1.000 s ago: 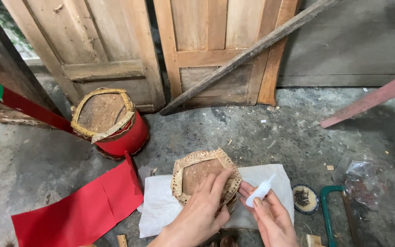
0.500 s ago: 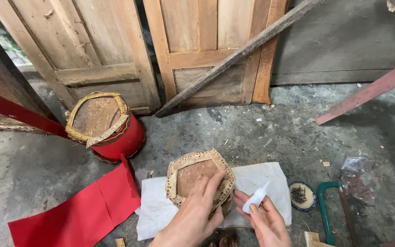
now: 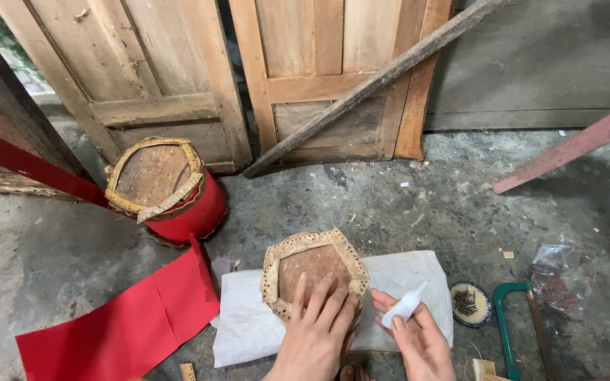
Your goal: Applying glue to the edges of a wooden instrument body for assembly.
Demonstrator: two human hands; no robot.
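My left hand (image 3: 315, 331) lies flat on top of a small hexagonal box (image 3: 312, 267) with a brown lid and a pale perforated rim. The box stands on a white sheet (image 3: 411, 275) spread on the concrete floor. My right hand (image 3: 418, 339) holds a small white squeeze bottle (image 3: 404, 307), its nozzle pointing up and right, just right of the box. A larger hexagonal box (image 3: 167, 190) wrapped in red paper stands to the upper left.
A long strip of red paper (image 3: 118, 324) lies on the floor at left. A green-handled saw (image 3: 510, 324), a small round tin (image 3: 471, 303) and a clear plastic bag (image 3: 552, 264) lie at right. Wooden doors (image 3: 319, 70) and a leaning plank (image 3: 383, 77) stand behind.
My right hand with the bottle has shifted slightly toward the box's right side. My left hand stays on the lid. The view has drifted a little.
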